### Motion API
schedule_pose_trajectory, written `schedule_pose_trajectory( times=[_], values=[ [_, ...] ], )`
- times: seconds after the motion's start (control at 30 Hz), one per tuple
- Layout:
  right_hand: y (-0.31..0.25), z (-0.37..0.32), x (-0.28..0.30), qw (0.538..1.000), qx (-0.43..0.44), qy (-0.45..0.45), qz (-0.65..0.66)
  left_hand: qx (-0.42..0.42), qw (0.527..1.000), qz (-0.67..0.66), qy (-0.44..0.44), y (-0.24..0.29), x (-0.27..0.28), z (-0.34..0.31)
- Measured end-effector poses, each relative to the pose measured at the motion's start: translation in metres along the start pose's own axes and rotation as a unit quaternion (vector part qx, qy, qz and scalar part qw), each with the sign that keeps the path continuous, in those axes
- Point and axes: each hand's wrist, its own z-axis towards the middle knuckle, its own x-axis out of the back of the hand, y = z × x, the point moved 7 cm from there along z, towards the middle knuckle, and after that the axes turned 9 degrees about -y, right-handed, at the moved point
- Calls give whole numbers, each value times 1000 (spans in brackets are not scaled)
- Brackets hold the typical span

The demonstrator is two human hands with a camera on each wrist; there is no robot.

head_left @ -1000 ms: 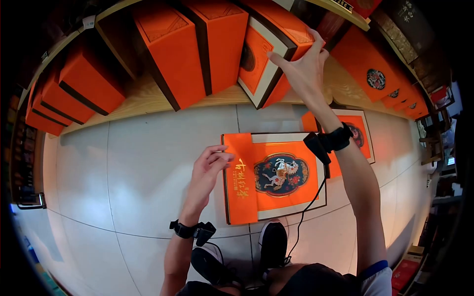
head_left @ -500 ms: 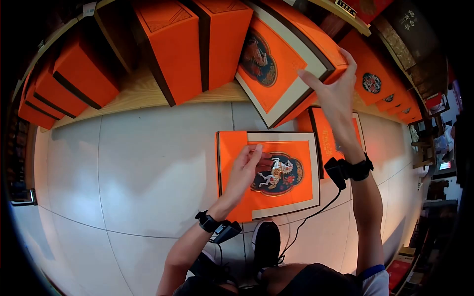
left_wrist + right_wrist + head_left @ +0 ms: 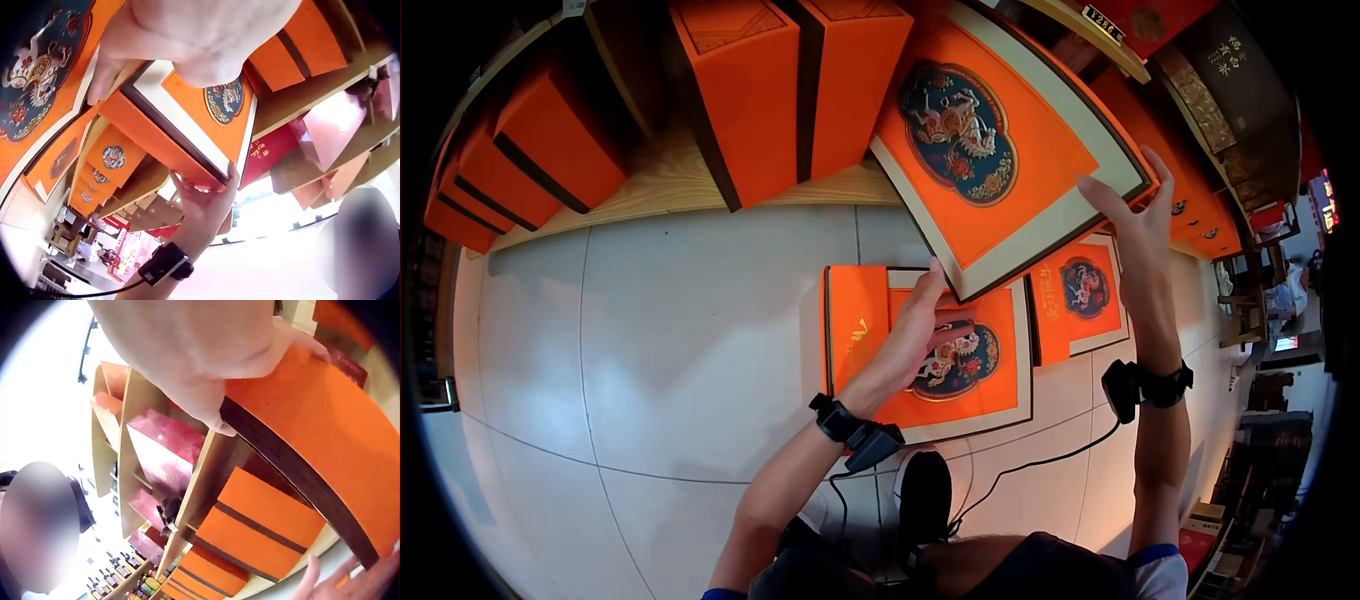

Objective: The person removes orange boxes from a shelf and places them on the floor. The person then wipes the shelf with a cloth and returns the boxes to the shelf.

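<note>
A large orange box (image 3: 1040,130) with a cream border and a horse medallion hangs tilted off the shelf in the head view. My right hand (image 3: 1145,240) grips its right edge, thumb on the front face; the right wrist view shows that hand (image 3: 206,356) across the box's orange side (image 3: 325,419). My left hand (image 3: 910,345) is at the box's lower corner, fingers extended beneath it; whether they bear its weight I cannot tell. Under that hand, a similar box (image 3: 990,400) lies flat on the floor, with another (image 3: 1090,335) to its right.
Upright orange boxes stand on the wooden shelf (image 3: 670,195), two (image 3: 750,110) just left of the held box and several (image 3: 565,140) farther left. More line the shelf at the right. Shoes (image 3: 925,495) are close to the floor box, and a cable (image 3: 1040,462) trails from the right wrist.
The right hand has drawn the box out of the shelf, rightward and toward the body, turning its front face upward. The left hand has moved right and up to its lower corner.
</note>
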Motion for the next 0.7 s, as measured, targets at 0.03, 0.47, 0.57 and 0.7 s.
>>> schedule_pose_trajectory(
  times=[0.03,0.47,0.57,0.7],
  values=[
    [-3,-4,4,1000,-21,1,-19,0,1000,0,0,-3,0,6],
    [13,-27,56,994,-97,25,-37,-63,969,-233,-50,1,-16,51],
    [19,-32,64,993,-113,15,-25,-70,971,-224,-32,0,-14,56],
    [30,-38,72,990,-137,22,4,-68,968,-236,-52,-7,-13,63]
  ],
)
